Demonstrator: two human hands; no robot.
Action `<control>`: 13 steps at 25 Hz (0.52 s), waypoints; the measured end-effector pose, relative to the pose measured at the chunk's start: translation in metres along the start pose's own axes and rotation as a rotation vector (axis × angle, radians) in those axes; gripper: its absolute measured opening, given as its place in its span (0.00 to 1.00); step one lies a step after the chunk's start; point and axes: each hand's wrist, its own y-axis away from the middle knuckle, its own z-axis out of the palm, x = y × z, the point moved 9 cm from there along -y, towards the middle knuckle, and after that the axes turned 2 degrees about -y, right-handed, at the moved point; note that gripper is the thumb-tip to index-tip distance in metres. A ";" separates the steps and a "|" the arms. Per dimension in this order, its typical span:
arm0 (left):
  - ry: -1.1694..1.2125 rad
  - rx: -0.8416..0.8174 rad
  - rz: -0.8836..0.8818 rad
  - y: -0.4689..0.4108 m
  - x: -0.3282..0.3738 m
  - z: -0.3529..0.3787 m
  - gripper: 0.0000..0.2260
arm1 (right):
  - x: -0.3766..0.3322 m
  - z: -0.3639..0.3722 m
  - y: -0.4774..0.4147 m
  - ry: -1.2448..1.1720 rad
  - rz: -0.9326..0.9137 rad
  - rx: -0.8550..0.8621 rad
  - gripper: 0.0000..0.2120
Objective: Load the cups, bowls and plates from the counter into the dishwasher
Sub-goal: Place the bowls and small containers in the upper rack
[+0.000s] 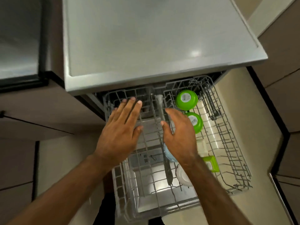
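Note:
The grey wire dishwasher rack [233,161] is pulled out below the steel counter [154,38]. Two green bowls sit upside down in its right half, one [186,100] at the back and one [195,121] just in front of it. A pale blue dish [168,155], a white bowl [182,176] and a green square piece [210,163] stand nearer me. My left hand [121,130] hovers flat, fingers straight, over the rack's left half. My right hand [180,133] is spread over the middle, partly hiding the second green bowl and the blue dish. Neither hand holds anything.
The open dishwasher door [164,203] lies under the rack. Brown cabinet fronts [32,114] stand to the left and right. A metal bar handle [280,198] runs along the lower right. A dark steel appliance [17,43] sits at upper left.

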 end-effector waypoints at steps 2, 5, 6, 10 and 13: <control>0.005 0.076 0.010 -0.001 -0.008 -0.034 0.30 | -0.041 -0.009 -0.014 0.010 -0.084 0.017 0.19; 0.027 0.180 0.041 -0.002 -0.021 -0.076 0.28 | -0.096 -0.020 -0.030 -0.029 -0.199 0.081 0.16; 0.043 0.209 0.044 0.000 -0.027 -0.090 0.27 | -0.115 -0.022 -0.036 -0.037 -0.231 0.092 0.15; 0.080 0.290 -0.006 0.003 -0.062 -0.143 0.26 | -0.185 -0.012 -0.058 -0.038 -0.332 0.060 0.14; 0.059 0.352 -0.061 0.004 -0.104 -0.181 0.27 | -0.230 0.009 -0.079 -0.030 -0.377 0.030 0.15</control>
